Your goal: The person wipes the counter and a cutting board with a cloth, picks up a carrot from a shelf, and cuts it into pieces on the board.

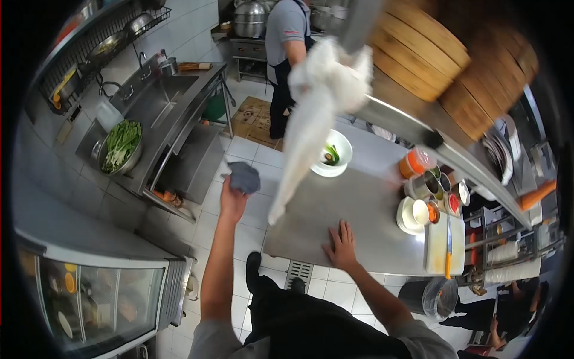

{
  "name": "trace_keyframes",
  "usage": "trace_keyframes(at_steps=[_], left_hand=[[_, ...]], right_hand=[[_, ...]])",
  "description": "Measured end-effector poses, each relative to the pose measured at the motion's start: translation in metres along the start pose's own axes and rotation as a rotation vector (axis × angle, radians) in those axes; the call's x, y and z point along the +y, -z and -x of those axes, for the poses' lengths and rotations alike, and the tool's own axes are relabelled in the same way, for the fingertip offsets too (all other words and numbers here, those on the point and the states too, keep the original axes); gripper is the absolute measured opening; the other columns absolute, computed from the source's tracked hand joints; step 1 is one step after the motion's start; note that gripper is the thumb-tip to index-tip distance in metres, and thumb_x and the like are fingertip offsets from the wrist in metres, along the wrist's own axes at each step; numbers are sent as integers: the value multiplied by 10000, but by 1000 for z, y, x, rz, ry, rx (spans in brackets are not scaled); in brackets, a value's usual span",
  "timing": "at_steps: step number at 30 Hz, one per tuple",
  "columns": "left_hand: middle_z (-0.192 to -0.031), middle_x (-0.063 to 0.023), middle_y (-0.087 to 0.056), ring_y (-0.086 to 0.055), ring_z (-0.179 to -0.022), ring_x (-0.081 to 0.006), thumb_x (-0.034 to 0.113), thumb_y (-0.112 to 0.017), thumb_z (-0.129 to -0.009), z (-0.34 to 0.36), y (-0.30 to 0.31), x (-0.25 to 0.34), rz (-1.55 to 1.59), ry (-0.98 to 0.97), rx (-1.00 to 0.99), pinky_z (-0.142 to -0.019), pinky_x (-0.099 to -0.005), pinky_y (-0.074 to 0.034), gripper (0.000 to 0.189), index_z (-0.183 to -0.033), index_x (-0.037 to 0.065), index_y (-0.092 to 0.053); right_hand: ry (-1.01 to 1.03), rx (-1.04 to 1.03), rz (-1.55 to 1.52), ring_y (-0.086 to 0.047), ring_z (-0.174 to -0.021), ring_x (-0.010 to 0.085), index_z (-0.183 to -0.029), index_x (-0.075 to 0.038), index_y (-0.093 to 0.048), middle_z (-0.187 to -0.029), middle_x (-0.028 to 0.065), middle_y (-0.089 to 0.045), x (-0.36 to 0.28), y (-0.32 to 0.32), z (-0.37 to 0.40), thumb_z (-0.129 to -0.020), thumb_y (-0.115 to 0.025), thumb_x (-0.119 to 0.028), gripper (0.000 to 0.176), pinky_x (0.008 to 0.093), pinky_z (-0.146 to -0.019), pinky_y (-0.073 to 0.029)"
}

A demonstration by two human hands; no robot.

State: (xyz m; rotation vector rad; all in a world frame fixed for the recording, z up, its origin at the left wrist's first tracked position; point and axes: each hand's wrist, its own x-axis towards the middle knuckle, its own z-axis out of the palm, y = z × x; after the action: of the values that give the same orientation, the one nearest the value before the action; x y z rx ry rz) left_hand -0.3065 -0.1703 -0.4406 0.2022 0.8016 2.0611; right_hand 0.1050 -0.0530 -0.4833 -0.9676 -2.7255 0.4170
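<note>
My left hand (233, 202) is raised over the floor beside the table, its fingers closed around a bunched grey cloth (244, 178). On the steel table (359, 203), near its front edge, my right hand (342, 245) rests palm down with the fingers apart. A white bowl (338, 157) with green vegetables in it stands at the table's far left part. Between my hands and that bowl, a knotted white cloth (308, 119) hangs from the shelf post and covers part of the view.
A knife (449, 245) lies on a white cutting board (438, 242) at the table's right end, near ingredient containers (423, 185) and white bowls (408, 216). Bamboo steamers (418, 48) sit overhead. At left are a sink (170, 99) and leafy greens (122, 145). Another person (287, 36) stands beyond the table.
</note>
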Motion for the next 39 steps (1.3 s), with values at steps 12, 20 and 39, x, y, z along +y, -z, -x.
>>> trace_keyframes(at_steps=[12,20,39], left_hand=[[-1171,-160,-680,-641,-1040,-283,235,-666,-885,-274,-46,-112,-814,98,-239,-963,-392,-493,367,-1181,19,-682],[-1453,-381,-426,-501,-1267,-526,169,-653,-886,-220,-34,-130,-1348,-445,-510,-1109,-533,-425,405,-1206,-80,-643],[-944,-194,-750,-716,-777,-274,327,-568,-985,173,239,7,-1687,1052,-164,-661,-424,-581,403,-987,-35,-745]], right_hand=[[-11,112,14,-336,-1482,472,-1387,-104,-609,-1584,260,-393,-17,8,13,-893,-710,-342,557,582,-1163,-300],[-52,183,154,-422,-1436,480,-1319,-118,-685,-1558,257,-445,-14,-4,8,-875,-676,-372,512,567,-1135,-363],[-67,177,4,-330,-1499,419,-1429,-108,-564,-1612,183,-391,-18,3,7,-902,-730,-357,606,540,-1174,-311]])
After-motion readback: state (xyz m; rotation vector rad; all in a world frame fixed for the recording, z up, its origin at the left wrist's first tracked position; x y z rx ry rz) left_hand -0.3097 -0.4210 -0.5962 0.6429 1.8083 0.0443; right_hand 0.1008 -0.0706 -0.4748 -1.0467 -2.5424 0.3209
